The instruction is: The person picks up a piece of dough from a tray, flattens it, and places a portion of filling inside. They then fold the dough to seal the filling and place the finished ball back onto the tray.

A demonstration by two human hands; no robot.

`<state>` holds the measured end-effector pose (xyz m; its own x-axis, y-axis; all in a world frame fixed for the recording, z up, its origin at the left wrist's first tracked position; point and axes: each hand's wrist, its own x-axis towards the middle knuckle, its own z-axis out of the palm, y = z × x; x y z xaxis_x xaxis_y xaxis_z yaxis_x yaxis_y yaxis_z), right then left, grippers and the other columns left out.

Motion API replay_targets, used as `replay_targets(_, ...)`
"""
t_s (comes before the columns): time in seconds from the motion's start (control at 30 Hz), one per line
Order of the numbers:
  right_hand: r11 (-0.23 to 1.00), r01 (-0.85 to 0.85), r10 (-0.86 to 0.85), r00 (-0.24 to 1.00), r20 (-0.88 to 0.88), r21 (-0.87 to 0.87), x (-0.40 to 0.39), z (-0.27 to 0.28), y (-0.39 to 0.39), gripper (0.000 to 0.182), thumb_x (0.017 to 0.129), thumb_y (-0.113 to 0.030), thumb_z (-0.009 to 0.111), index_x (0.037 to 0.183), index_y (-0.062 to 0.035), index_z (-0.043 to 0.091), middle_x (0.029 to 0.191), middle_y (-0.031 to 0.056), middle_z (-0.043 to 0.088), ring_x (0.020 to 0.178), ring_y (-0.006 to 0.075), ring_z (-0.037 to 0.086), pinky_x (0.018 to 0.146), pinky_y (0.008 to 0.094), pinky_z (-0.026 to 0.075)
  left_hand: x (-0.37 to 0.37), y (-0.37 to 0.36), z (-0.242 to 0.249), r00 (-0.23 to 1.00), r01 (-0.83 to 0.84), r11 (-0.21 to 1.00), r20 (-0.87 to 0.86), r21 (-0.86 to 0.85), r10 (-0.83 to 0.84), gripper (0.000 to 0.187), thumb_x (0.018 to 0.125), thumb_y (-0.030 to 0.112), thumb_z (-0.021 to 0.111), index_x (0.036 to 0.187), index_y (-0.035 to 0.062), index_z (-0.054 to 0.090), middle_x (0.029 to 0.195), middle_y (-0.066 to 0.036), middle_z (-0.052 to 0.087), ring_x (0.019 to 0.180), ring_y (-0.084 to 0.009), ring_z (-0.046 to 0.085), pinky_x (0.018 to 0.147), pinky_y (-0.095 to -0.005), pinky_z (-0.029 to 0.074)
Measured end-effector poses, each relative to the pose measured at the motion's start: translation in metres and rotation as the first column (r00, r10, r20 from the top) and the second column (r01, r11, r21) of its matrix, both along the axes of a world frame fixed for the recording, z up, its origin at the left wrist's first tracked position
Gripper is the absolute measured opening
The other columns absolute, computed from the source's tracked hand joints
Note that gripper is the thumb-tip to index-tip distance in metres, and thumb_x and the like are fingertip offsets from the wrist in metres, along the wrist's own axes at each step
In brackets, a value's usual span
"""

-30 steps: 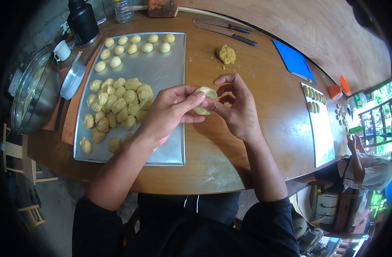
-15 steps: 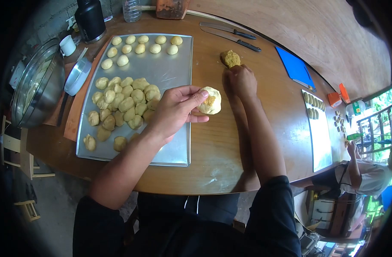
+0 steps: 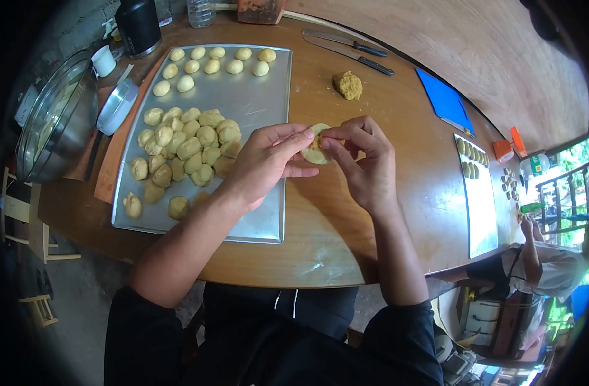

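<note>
My left hand (image 3: 272, 154) pinches a flattened round of pale dough (image 3: 314, 155) by its left side, thumb on top. Yellowish filling shows at the dough's middle. Against that filling press the closed thumb and fingertips of my right hand (image 3: 365, 161); whether a bit of filling is between them is hidden. A crumbly yellow-brown lump of filling (image 3: 348, 85) sits on the table beyond my right hand. Left of my hands, a metal tray (image 3: 246, 96) bears a heap of dough pieces (image 3: 189, 147) and, toward its far end, several smooth dough balls (image 3: 212, 66).
Two knives (image 3: 365, 61) and a blue board (image 3: 444, 103) lie at the far side. A second tray (image 3: 481, 219) with shaped pieces is at the right, near another person (image 3: 545, 267). On the left stand a large metal bowl (image 3: 66, 141), a saucepan (image 3: 117, 108) and a white mug (image 3: 103, 62).
My right hand has come back from the lump of filling to the dough round in my left hand. Its fingertips now touch the round's middle. The view has shifted slightly.
</note>
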<state>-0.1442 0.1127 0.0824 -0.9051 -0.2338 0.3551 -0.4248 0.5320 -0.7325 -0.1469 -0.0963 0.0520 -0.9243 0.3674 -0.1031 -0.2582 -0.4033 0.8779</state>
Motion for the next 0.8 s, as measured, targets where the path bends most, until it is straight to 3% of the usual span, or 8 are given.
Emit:
replay_targets(0.07, 0.994, 0.092, -0.097, 0.990, -0.104, -0.057, 0.002, -0.007, -0.005, 0.027, 0.091, -0.013, 0.088, 0.112, -0.0051, 0.073, 0.106, 0.0034, 0.069, 0.080, 0.0119, 0.059, 0.068, 0.0276, 0.051, 0.000, 0.001, -0.001, 0.998, 0.006, 1.000, -0.063, -0.012, -0.007, 0.037, 0.111, 0.029, 0.063, 0.133, -0.0012, 0.066, 0.117, -0.008, 0.073, 0.099, -0.0151, 0.072, 0.094, -0.0401, 0.066)
replay_targets(0.1, 0.981, 0.101, -0.106, 0.994, -0.024, -0.168, 0.003, -0.008, -0.006, 0.027, 0.092, -0.016, 0.088, 0.110, -0.0057, 0.071, 0.116, 0.0032, 0.069, 0.085, 0.0107, 0.061, 0.069, 0.0271, 0.052, 0.001, 0.000, 0.001, 0.998, 0.008, 1.000, -0.061, -0.018, -0.009, 0.037, 0.111, 0.029, 0.063, 0.133, -0.0012, 0.066, 0.117, -0.008, 0.073, 0.099, -0.0151, 0.072, 0.094, -0.0401, 0.066)
replay_targets(0.13, 0.980, 0.103, -0.108, 0.994, -0.022, -0.171, 0.004, -0.010, -0.006, 0.027, 0.092, -0.016, 0.088, 0.110, -0.0057, 0.071, 0.116, 0.0032, 0.069, 0.085, 0.0107, 0.061, 0.069, 0.0271, 0.052, 0.003, 0.000, 0.004, 0.996, 0.019, 1.000, -0.083, 0.020, -0.017, 0.036, 0.111, 0.026, 0.065, 0.132, -0.0019, 0.067, 0.120, -0.010, 0.072, 0.106, -0.0153, 0.071, 0.093, -0.0373, 0.066)
replay_targets(0.2, 0.921, 0.098, -0.048, 0.989, 0.140, -0.376, 0.002, -0.014, -0.006, 0.025, 0.096, -0.019, 0.086, 0.110, -0.0041, 0.072, 0.109, 0.0029, 0.072, 0.085, 0.0089, 0.063, 0.070, 0.0273, 0.052, 0.002, 0.001, 0.006, 0.994, 0.031, 0.998, -0.111, 0.054, -0.025, 0.034, 0.110, 0.024, 0.067, 0.132, -0.0025, 0.068, 0.123, -0.011, 0.072, 0.113, -0.0154, 0.071, 0.091, -0.0345, 0.066)
replay_targets(0.3, 0.938, 0.033, 0.059, 0.966, 0.251, -0.345, 0.001, -0.021, 0.002, 0.022, 0.101, -0.020, 0.082, 0.110, -0.0016, 0.073, 0.098, 0.0033, 0.075, 0.084, 0.0085, 0.067, 0.073, 0.0275, 0.054, 0.002, 0.003, 0.002, 0.979, 0.018, 1.000, -0.203, -0.017, -0.021, 0.030, 0.108, 0.015, 0.070, 0.131, -0.0034, 0.068, 0.123, -0.011, 0.074, 0.111, -0.0150, 0.072, 0.090, -0.0316, 0.065)
replay_targets(0.4, 0.925, 0.022, 0.061, 0.977, 0.205, -0.380, 0.004, -0.021, 0.000, 0.021, 0.104, -0.019, 0.078, 0.110, 0.0001, 0.074, 0.088, 0.0037, 0.076, 0.081, 0.0089, 0.069, 0.075, 0.0273, 0.055, 0.001, 0.002, -0.001, 0.976, 0.017, 0.999, -0.216, -0.038, -0.025, 0.030, 0.106, 0.010, 0.072, 0.132, -0.0048, 0.068, 0.121, -0.011, 0.075, 0.106, -0.0154, 0.074, 0.089, -0.0299, 0.065)
replay_targets(0.8, 0.914, 0.012, 0.113, 0.953, 0.283, -0.406, -0.001, -0.021, 0.011, 0.022, 0.108, -0.022, 0.073, 0.111, 0.0005, 0.073, 0.088, 0.0023, 0.073, 0.082, 0.0070, 0.064, 0.076, 0.0251, 0.053, 0.003, 0.003, 0.007, 0.976, 0.030, 0.993, -0.212, -0.111, -0.053, 0.037, 0.105, 0.007, 0.071, 0.139, -0.0055, 0.065, 0.123, -0.010, 0.075, 0.106, -0.0146, 0.074, 0.091, -0.0297, 0.065)
